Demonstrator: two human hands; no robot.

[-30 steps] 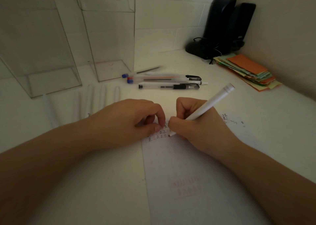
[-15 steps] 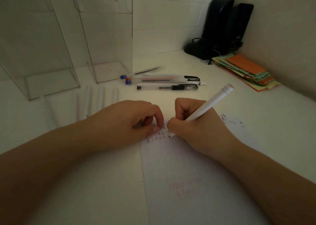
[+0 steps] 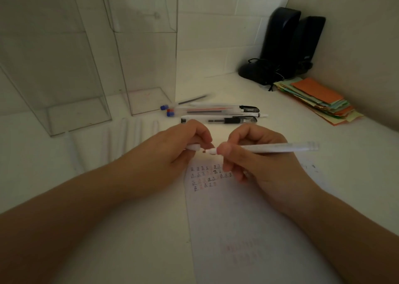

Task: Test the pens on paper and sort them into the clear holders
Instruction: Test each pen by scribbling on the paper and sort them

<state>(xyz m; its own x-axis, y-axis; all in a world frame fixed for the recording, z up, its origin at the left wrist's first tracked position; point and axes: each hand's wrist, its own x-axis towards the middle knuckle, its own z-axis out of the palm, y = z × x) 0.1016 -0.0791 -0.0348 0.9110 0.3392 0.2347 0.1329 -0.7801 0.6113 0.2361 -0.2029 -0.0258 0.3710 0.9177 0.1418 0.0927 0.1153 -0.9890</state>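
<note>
Above paper [image 3: 237,219], right hand [image 3: 259,160] grip pinches white pen [image 3: 269,148], tip beside cap [image 3: 193,147] in left hand [image 3: 183,145].

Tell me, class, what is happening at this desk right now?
A person is testing pens. The right hand holds a white pen level above the paper, its tip pointing at the cap in the left hand; it looks about to be capped. Small test marks fill the sheet's top. More pens lie behind, beside two clear holders that look empty.
</note>
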